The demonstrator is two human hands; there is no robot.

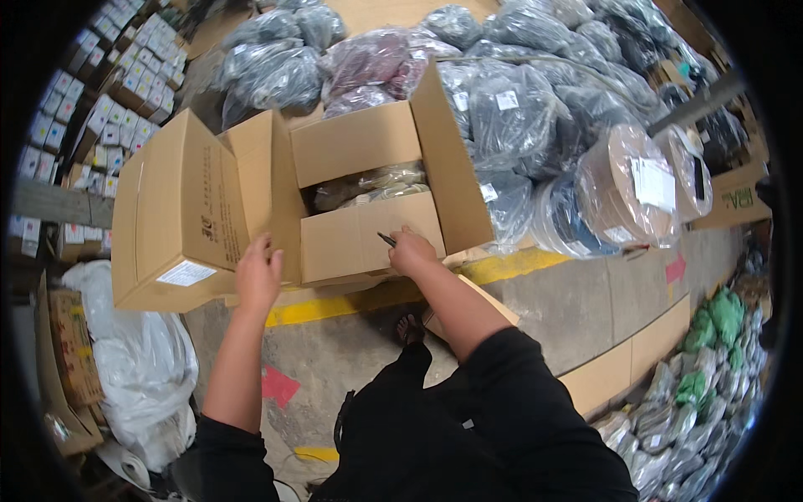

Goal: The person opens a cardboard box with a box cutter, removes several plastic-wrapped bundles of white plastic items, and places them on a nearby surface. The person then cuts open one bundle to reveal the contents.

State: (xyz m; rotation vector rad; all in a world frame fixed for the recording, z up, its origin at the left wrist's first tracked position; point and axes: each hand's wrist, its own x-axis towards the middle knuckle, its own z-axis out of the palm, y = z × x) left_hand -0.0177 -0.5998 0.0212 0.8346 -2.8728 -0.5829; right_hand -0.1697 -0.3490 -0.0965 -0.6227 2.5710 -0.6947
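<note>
Cardboard box (360, 244), flaps unsealed, sits straight ahead of the person, just right of a closed carton (150, 217), with plastic-bagged bundles (514, 109) beyond and to the right. What supports it: mostly hidden. Near and far flaps partly cover the mouth, side flaps stand up; clear-bagged contents (376, 186) show in the gap.

Right hand (411, 253) at the near flap, grip clamped on a slim dark tool (386, 240), pen or blade, can't tell. Left hand (261, 266) by the left side flap, grip loose, fingers apart, nothing seen in it; contact with cardboard unclear.

Handling, judged: walls stiff, flaps bend easily at creases. Contents likely soft, film slippery. Probably some weight when filled; weak hold by the flaps, better under opposite bottom edges. Not fragile-looking, though thin cardboard could crush or tear.
</note>
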